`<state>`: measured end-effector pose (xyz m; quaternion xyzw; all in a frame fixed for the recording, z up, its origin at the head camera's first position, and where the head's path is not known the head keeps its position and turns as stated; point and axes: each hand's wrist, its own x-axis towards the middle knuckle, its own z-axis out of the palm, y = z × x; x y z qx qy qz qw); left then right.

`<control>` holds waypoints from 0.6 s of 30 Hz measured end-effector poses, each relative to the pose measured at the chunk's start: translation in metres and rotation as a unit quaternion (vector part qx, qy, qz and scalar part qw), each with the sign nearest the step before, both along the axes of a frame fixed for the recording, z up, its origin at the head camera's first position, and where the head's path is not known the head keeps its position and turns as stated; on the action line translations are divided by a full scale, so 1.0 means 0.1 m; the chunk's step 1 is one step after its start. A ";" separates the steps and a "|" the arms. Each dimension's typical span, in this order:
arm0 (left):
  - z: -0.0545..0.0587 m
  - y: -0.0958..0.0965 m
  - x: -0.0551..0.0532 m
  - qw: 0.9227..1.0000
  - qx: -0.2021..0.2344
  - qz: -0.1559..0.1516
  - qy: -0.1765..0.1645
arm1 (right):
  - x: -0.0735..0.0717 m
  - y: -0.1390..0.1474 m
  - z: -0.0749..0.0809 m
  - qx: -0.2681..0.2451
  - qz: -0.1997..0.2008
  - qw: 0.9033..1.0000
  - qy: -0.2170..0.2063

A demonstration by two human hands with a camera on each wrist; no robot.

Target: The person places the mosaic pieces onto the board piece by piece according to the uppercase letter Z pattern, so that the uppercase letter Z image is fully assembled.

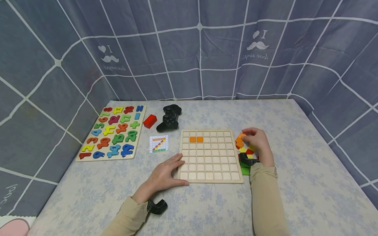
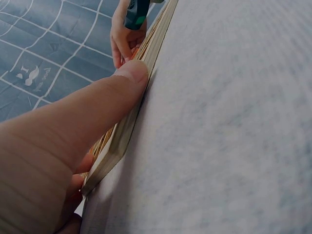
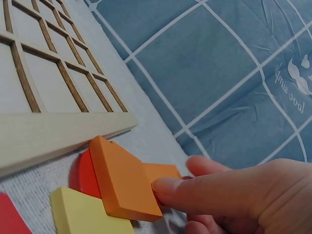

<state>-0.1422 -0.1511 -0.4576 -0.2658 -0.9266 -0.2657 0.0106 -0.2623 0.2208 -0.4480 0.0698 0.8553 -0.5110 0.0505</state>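
A wooden grid board [image 1: 211, 181] lies flat on the table, with two orange square tiles [image 1: 196, 139] in neighbouring cells near its upper left. My left hand [image 1: 165, 173] rests at the board's near left corner, thumb along the front edge and fingers on the left side. To the right of the board, my right hand [image 1: 258, 141] pinches an orange tile [image 3: 163, 170] between thumb and fingers. Another orange tile [image 3: 124, 183] leans in front of it, over a red piece [image 3: 87, 175] and a yellow tile [image 3: 90, 214]. The wrist hides part of this pile.
Green pieces [image 1: 245, 170] lie by the board's right edge. Left of the board is a printed pattern card [image 1: 158, 143]. Farther back are a black game controller [image 1: 169, 118] and a red block [image 1: 150, 121]. A number puzzle board [image 1: 109, 158] lies far left, before a grey-blue curtain [image 1: 183, 52].
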 end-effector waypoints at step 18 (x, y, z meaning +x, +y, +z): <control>0.00 0.00 0.00 1.000 0.000 0.005 -0.007 | 0.05 0.06 0.16 0.034 0.013 0.999 0.013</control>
